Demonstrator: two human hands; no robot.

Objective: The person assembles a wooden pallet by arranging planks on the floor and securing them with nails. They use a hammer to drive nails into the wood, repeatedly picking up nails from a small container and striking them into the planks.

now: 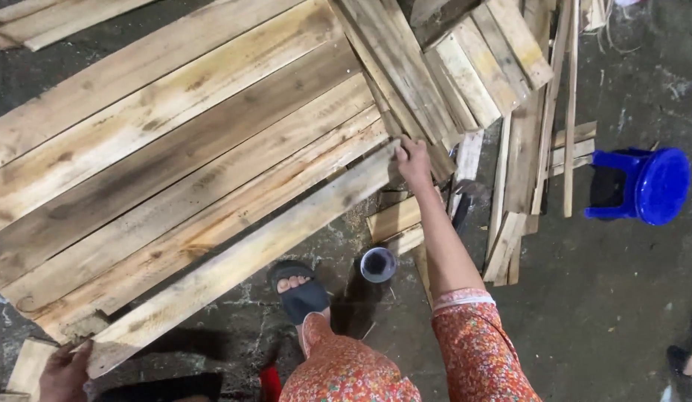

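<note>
While both hands, left [63,370] and right [413,160], grip the plank's [242,260] ends, a round cup [378,264] sits below, contents unclear

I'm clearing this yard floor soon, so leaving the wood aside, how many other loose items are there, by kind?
Blue plastic stool: 1
Round cup on the floor: 1
Total: 2
The plank has the right hand on its far end and the left hand on its near end.

Rough, unpainted wooden planks [175,149], weathered and darkly stained in places, lie on a matt, dusty concrete floor [629,298]. At right, a glossy blue plastic stool [647,184]; near, patterned orange cloth sleeve [480,350].
</note>
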